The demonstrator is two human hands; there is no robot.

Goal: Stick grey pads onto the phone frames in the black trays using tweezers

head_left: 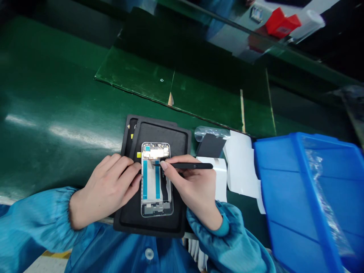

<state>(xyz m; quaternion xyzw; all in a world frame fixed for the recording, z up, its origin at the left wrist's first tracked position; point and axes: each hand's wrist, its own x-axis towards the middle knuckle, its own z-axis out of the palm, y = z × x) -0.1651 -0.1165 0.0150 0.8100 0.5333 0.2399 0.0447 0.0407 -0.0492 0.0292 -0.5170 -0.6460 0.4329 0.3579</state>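
Phone position: the opened phone (151, 187) lies on the upper black tray (179, 140), its circuit board (155, 153) at the end away from me.
Left grip: my left hand (109, 185) touches the phone's left edge with bent fingers; whether they pinch or merely brace it, I cannot tell.
Right grip: my right hand (195, 187) is closed around a pointed black tool (196, 165).
Tool tip: over the phone, near the top of the right blue strip (157, 182); contact cannot be confirmed.
Scratch hazard: too steep or hard a press could mark or pierce the part beneath the strips.
Ribbon hazard: the black ribbon (164, 185) runs just beside that strip; a sideways slip could snag it.
Board hazard: an upward slip could strike the board.
Tray hazard: the upper tray overlaps a lower tray (129, 142); uneven support could let it rock.
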